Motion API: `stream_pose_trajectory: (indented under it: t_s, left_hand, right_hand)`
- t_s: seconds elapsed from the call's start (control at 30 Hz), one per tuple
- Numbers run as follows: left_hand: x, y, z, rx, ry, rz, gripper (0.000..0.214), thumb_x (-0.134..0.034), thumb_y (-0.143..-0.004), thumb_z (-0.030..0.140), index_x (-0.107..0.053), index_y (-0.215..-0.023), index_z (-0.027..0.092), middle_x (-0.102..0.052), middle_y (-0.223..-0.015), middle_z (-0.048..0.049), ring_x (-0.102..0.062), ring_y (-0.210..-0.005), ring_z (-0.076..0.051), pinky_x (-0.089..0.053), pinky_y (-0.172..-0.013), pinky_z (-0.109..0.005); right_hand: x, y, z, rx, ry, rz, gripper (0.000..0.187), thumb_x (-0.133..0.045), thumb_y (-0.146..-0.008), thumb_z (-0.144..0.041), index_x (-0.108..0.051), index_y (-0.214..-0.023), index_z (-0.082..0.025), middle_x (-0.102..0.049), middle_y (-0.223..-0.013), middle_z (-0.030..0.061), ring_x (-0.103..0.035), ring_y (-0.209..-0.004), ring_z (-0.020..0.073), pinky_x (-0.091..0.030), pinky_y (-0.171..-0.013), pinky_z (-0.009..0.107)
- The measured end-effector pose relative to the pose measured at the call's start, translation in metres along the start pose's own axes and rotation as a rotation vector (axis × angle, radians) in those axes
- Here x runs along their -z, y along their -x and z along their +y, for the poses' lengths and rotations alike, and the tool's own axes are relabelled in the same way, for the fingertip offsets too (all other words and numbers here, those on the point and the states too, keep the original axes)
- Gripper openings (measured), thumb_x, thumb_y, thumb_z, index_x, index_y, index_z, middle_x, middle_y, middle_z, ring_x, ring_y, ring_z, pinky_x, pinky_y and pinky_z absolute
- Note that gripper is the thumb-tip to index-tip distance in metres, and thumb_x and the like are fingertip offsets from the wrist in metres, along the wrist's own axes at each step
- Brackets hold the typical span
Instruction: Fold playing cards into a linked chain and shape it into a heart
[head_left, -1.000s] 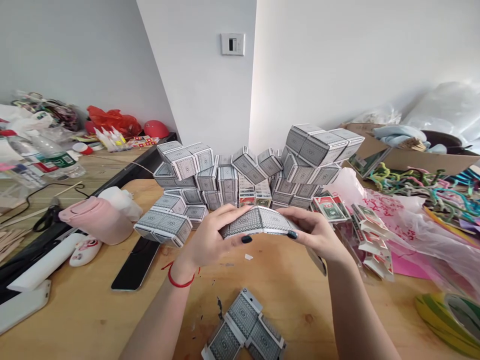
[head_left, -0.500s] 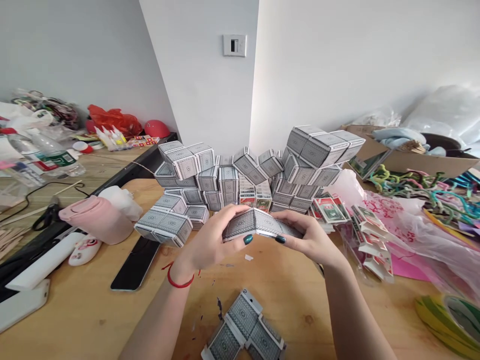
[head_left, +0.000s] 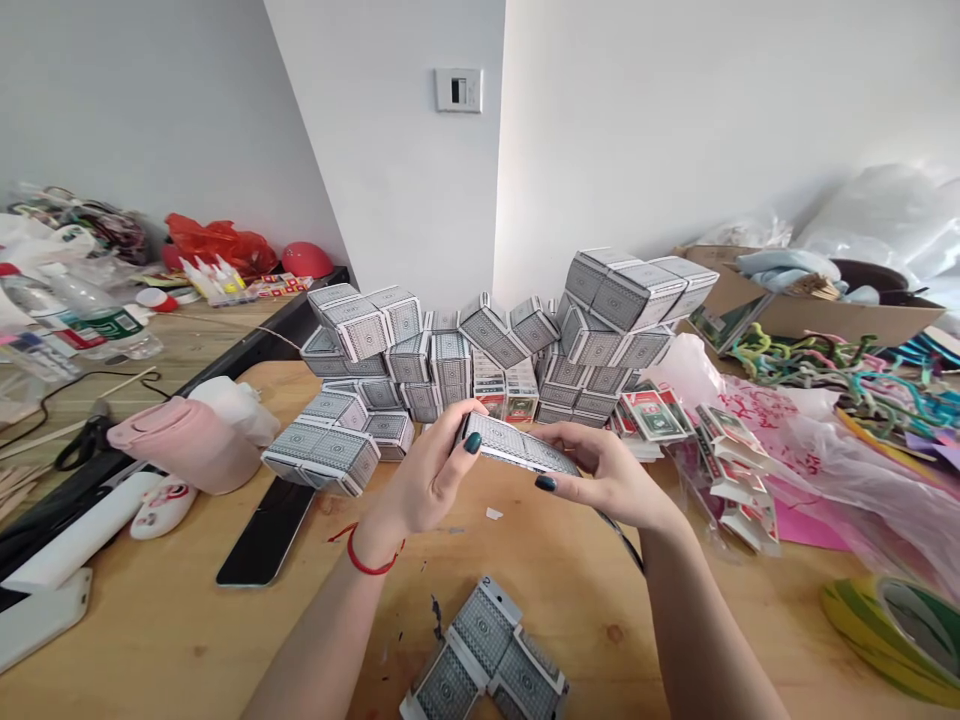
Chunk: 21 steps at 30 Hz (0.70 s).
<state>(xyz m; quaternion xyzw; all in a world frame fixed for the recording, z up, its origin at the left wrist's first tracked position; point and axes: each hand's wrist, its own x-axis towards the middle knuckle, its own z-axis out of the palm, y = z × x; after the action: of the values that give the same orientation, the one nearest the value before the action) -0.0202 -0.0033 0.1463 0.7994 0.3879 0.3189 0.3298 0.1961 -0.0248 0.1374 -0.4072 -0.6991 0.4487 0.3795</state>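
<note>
While L hand [head_left: 424, 480], R hand [head_left: 609, 478] pinch cards [head_left: 517, 446], box [head_left: 840, 320] holds cloth [head_left: 776, 265].

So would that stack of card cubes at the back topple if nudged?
Probably: the card cubes sit loosely piled, some tilted, so they'd likely tumble. Folded from playing cards, they look light and hollow, probably easily crushed.

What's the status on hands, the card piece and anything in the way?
Left hand, right hand both grip folded card piece, held up. Card-cube pile close behind. Linked cards lie below, untouched.
</note>
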Motion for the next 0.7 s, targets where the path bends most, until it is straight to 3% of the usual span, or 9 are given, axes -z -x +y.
stream_pose_trajectory:
  t_s: [0.1, 0.23, 0.43, 0.53, 0.7]
  left_hand:
    - [-0.003, -0.001, 0.002, 0.007, -0.010, -0.004, 0.035, -0.023, -0.087, 0.036, -0.039, -0.112, 0.018, -0.049, -0.073, -0.0003, -0.045, -0.067, -0.014, -0.039, -0.067, -0.027]
    - [-0.007, -0.002, 0.005, -0.048, -0.008, 0.032, 0.033, -0.026, -0.087, 0.036, -0.041, -0.110, 0.018, -0.051, -0.092, -0.0042, -0.047, -0.081, -0.016, -0.037, -0.076, -0.028]
    - [-0.002, -0.004, -0.007, 0.028, 0.080, 0.163, 0.034, -0.025, -0.087, 0.037, -0.043, -0.109, 0.018, -0.051, -0.079, -0.0024, -0.046, -0.069, -0.014, -0.038, -0.066, -0.026]
    - [0.000, -0.005, -0.015, 0.035, 0.147, 0.256, 0.034, -0.027, -0.086, 0.038, -0.046, -0.106, 0.017, -0.050, -0.073, -0.0016, -0.045, -0.065, -0.014, -0.038, -0.063, -0.025]
    - [-0.006, -0.006, -0.017, 0.112, 0.230, 0.225, 0.032, -0.032, -0.085, 0.039, -0.048, -0.104, 0.019, -0.046, -0.066, 0.0006, -0.042, -0.060, -0.012, -0.037, -0.058, -0.024]
  right_hand:
    - [-0.006, -0.003, 0.001, -0.026, -0.003, 0.039, 0.041, -0.062, -0.070, -0.036, -0.057, -0.106, -0.016, -0.061, -0.103, 0.0076, -0.058, -0.090, 0.0227, -0.048, -0.076, 0.032]
    - [-0.010, -0.006, 0.006, -0.021, -0.027, 0.039, 0.043, -0.062, -0.071, -0.038, -0.056, -0.107, -0.016, -0.060, -0.106, 0.0084, -0.056, -0.096, 0.0236, -0.045, -0.082, 0.034]
    - [0.003, -0.004, 0.015, -0.071, -0.087, -0.039, 0.070, -0.069, -0.063, -0.040, -0.043, -0.124, -0.018, -0.047, -0.126, 0.0101, -0.049, -0.108, 0.0268, -0.042, -0.088, 0.038]
    - [0.007, -0.004, 0.016, -0.103, -0.092, -0.014, 0.060, -0.068, -0.065, -0.036, -0.049, -0.119, -0.018, -0.053, -0.120, 0.0081, -0.051, -0.106, 0.0257, -0.040, -0.090, 0.038]
    - [0.007, -0.008, 0.015, -0.102, -0.131, 0.154, 0.044, -0.062, -0.070, -0.038, -0.058, -0.110, -0.020, -0.062, -0.106, 0.0037, -0.053, -0.101, 0.0223, -0.041, -0.087, 0.033]
